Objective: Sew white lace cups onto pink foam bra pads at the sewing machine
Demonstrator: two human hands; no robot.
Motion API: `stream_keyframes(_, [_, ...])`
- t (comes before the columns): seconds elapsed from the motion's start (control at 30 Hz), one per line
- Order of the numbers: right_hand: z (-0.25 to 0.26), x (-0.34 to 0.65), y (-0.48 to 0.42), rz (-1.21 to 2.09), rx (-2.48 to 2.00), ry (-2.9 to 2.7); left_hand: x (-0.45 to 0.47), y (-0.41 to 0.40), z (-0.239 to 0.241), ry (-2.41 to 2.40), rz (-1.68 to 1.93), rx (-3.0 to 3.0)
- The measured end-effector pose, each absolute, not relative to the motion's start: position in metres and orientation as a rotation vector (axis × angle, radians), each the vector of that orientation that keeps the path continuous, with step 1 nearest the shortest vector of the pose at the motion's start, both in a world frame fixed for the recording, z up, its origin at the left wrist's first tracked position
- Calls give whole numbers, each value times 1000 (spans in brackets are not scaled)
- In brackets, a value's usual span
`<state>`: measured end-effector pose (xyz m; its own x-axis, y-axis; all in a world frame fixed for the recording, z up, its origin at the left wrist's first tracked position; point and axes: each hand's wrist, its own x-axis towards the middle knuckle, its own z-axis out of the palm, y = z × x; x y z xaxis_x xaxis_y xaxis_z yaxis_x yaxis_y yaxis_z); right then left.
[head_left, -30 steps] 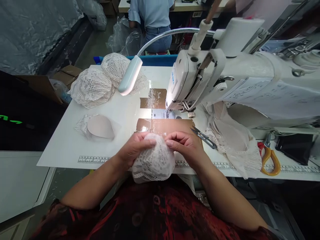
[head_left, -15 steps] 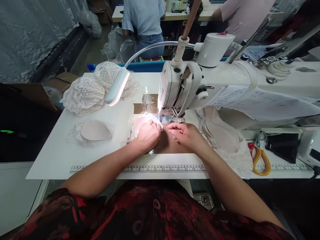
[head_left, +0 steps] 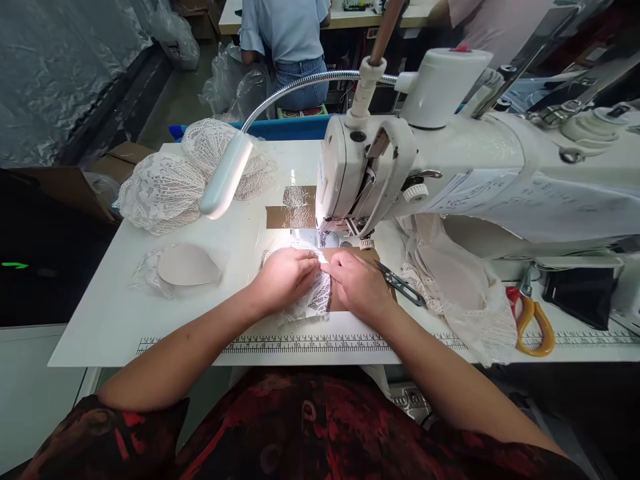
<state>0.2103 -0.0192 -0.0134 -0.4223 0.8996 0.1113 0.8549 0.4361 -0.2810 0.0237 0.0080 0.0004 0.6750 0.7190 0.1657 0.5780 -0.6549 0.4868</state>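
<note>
A white lace piece (head_left: 316, 299) lies in front of the sewing machine (head_left: 345, 173), below its needle area. My left hand (head_left: 286, 277) is closed on the lace's upper edge, fingers bent over it. Meeting it from the right, my right hand (head_left: 359, 283) pinches the same edge between thumb and fingers. The hands partly cover the lace. Just right of my right hand lie dark thread snips (head_left: 404, 285). A beige moulded cup (head_left: 186, 265) with lace beside it rests on the left of the table.
Lace cups (head_left: 163, 190) are piled at the back left under a lamp (head_left: 227, 175). More beige and lace pieces (head_left: 463, 280) lie at right, beside yellow-handled scissors (head_left: 535, 327). A printed ruler (head_left: 300, 344) runs along the table's front edge. A person in blue (head_left: 285, 33) sits beyond.
The lace piece has come away from the needle towards me and turned. My right hand has moved left and closed on its edge. The snips now show beside my right hand.
</note>
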Motion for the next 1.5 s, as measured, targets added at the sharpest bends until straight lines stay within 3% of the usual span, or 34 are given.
stream_keyframes(0.17, [-16,208,-16,181,-1586,-2443,27,16,-20,1019,474,2667])
stream_keyframes(0.9, [-20,203,-7,116,-1654,-2468,12,60,-33,756,672,2805])
stream_keyframes(1.5, [-28,201,-7,73,-1665,-2369,17,46,-26,1214,362,2833])
